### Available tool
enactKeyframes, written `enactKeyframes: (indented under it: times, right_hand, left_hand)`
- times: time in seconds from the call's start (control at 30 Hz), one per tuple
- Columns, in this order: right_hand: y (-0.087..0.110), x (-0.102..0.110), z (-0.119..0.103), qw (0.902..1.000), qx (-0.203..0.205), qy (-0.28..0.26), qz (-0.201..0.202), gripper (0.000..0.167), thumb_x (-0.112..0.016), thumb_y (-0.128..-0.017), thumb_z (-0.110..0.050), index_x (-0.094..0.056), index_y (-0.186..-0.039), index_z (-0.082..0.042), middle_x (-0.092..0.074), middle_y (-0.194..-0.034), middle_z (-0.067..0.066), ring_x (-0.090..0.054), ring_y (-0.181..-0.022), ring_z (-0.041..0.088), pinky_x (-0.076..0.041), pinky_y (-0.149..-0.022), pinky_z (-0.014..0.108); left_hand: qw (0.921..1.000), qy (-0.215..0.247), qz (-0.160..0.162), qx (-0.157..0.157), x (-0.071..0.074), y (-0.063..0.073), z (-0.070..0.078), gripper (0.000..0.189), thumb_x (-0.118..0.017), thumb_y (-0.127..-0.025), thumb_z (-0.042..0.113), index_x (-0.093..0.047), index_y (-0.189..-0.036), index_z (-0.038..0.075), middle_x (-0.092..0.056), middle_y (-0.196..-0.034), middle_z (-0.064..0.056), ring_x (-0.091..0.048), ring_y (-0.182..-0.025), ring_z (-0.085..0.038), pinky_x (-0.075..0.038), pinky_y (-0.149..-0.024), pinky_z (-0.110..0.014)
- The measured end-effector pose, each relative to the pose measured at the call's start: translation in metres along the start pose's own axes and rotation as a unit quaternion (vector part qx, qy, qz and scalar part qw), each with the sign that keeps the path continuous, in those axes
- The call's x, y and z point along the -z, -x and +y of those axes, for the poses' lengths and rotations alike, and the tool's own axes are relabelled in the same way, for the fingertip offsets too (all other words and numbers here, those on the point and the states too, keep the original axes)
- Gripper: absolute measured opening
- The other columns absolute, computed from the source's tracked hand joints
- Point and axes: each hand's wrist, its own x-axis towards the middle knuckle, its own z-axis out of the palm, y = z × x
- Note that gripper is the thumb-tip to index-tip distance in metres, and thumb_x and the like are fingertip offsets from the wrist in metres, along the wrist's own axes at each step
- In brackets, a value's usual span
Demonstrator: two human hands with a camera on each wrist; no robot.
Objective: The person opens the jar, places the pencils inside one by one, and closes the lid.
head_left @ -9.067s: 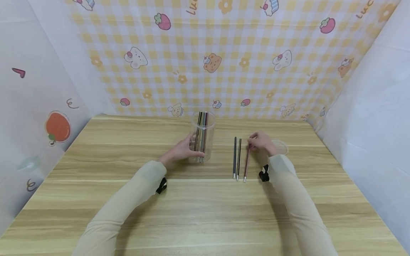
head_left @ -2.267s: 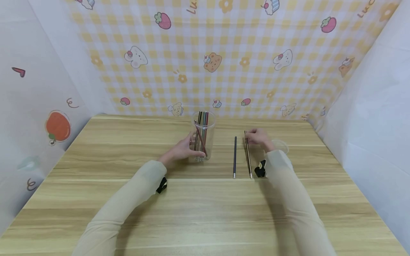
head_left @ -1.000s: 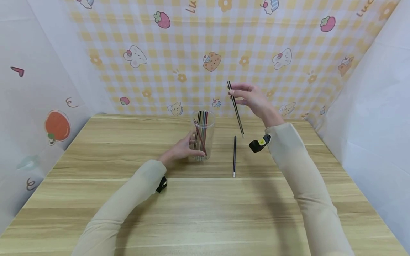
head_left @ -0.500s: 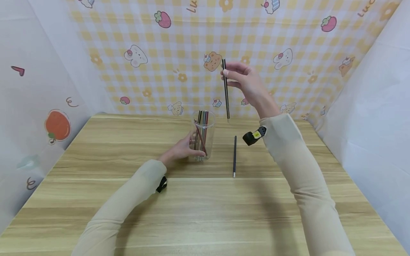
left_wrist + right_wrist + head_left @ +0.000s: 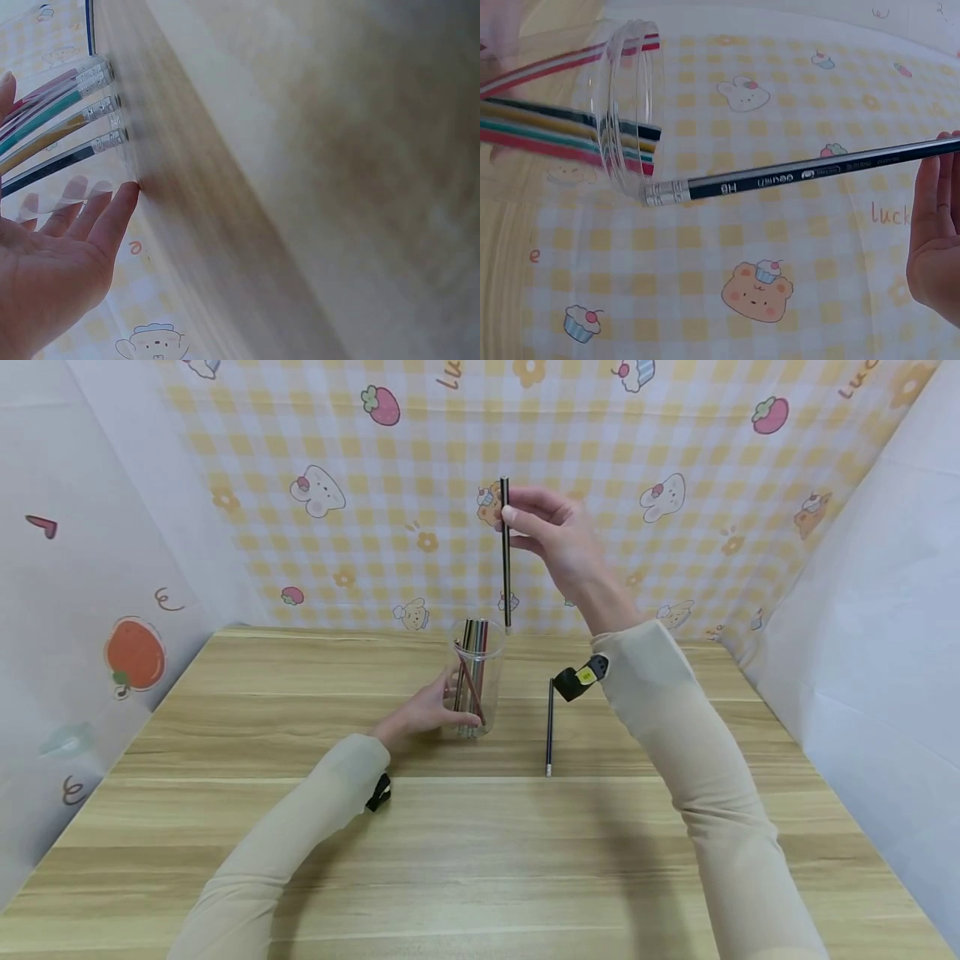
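Note:
My left hand [image 5: 429,708] holds a clear plastic cup [image 5: 491,697], thumb in front and fingers behind. In the left wrist view the fingers [image 5: 112,225] curve around the cup's side. Several pencils [image 5: 56,157] stand inside, eraser ends down, and a reddish pencil [image 5: 469,683] leans diagonally across them. Above the cup my right hand [image 5: 566,539] pinches a black pencil [image 5: 506,564] near its upper end, eraser end down. In the right wrist view its silver ferrule [image 5: 667,193] overlaps the cup's rim [image 5: 622,105]. A dark pencil [image 5: 550,731] lies on the table, right of the cup.
The wood-grain table [image 5: 465,860] reaches back to a yellow checked cloth [image 5: 420,468]. White sheets stand at the left [image 5: 67,577] and right [image 5: 877,635]. Black wrist cameras sit at the left sleeve [image 5: 378,793] and right sleeve [image 5: 581,678].
The reddish pencil has gone from the table into the cup. My right hand has lifted the black pencil, carried it left above the cup and turned it upright. My left hand has stayed put.

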Motion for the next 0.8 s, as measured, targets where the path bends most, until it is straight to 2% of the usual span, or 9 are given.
enactKeyframes:
  times: [0.23, 0.37, 0.5, 0.63, 0.8]
  right_hand:
    - [0.000, -0.006, 0.000, 0.9994, 0.027, -0.021, -0.004, 0.013, -0.056, -0.082, 0.006, -0.065, -0.089, 0.000, -0.063, -0.087, 0.015, -0.057, -0.082, 0.027, -0.047, -0.074, 0.031]
    - [0.001, -0.011, 0.005, 0.9996, 0.000, -0.010, -0.025, 0.015, -0.056, -0.082, 0.007, -0.066, -0.086, -0.004, -0.064, -0.086, 0.012, -0.058, -0.080, 0.023, -0.047, -0.075, 0.032]
    - [0.004, -0.013, 0.018, 0.9981, -0.042, 0.021, -0.039, 0.014, -0.057, -0.083, 0.005, -0.065, -0.087, -0.006, -0.063, -0.087, 0.009, -0.058, -0.083, 0.022, -0.046, -0.080, 0.033]
    - [0.007, -0.012, 0.031, 0.9947, -0.064, 0.067, -0.043, 0.012, -0.058, -0.083, 0.000, -0.063, -0.093, -0.005, -0.063, -0.089, 0.008, -0.058, -0.087, 0.023, -0.045, -0.082, 0.034]
    - [0.011, -0.008, 0.051, 0.9823, -0.089, 0.155, -0.057, 0.021, -0.062, -0.082, -0.007, -0.060, -0.103, -0.001, -0.063, -0.094, 0.008, -0.057, -0.092, 0.024, -0.045, -0.081, 0.031]
  left_hand:
    - [1.0000, 0.000, 0.003, 0.002, 0.000, 0.001, 0.001, 0.104, -0.077, -0.066, 0.030, -0.005, -0.142, 0.022, -0.032, -0.135, -0.018, -0.032, -0.121, -0.030, -0.023, -0.099, -0.047]
    - [1.0000, 0.001, 0.005, 0.004, 0.001, 0.000, 0.000, 0.105, -0.077, -0.065, 0.031, -0.005, -0.142, 0.023, -0.031, -0.135, -0.018, -0.032, -0.121, -0.030, -0.023, -0.099, -0.047]
    - [1.0000, -0.003, 0.005, 0.004, 0.001, 0.001, 0.001, 0.105, -0.077, -0.066, 0.030, -0.005, -0.142, 0.021, -0.031, -0.135, -0.018, -0.032, -0.121, -0.030, -0.022, -0.099, -0.047]
    - [1.0000, -0.008, 0.006, 0.003, 0.000, 0.002, 0.002, 0.104, -0.077, -0.066, 0.030, -0.006, -0.142, 0.020, -0.032, -0.135, -0.018, -0.032, -0.121, -0.029, -0.023, -0.099, -0.046]
    - [0.9999, -0.008, 0.004, -0.007, 0.000, 0.000, 0.001, 0.103, -0.077, -0.067, 0.029, -0.006, -0.142, 0.019, -0.034, -0.134, -0.018, -0.033, -0.121, -0.029, -0.023, -0.100, -0.046]
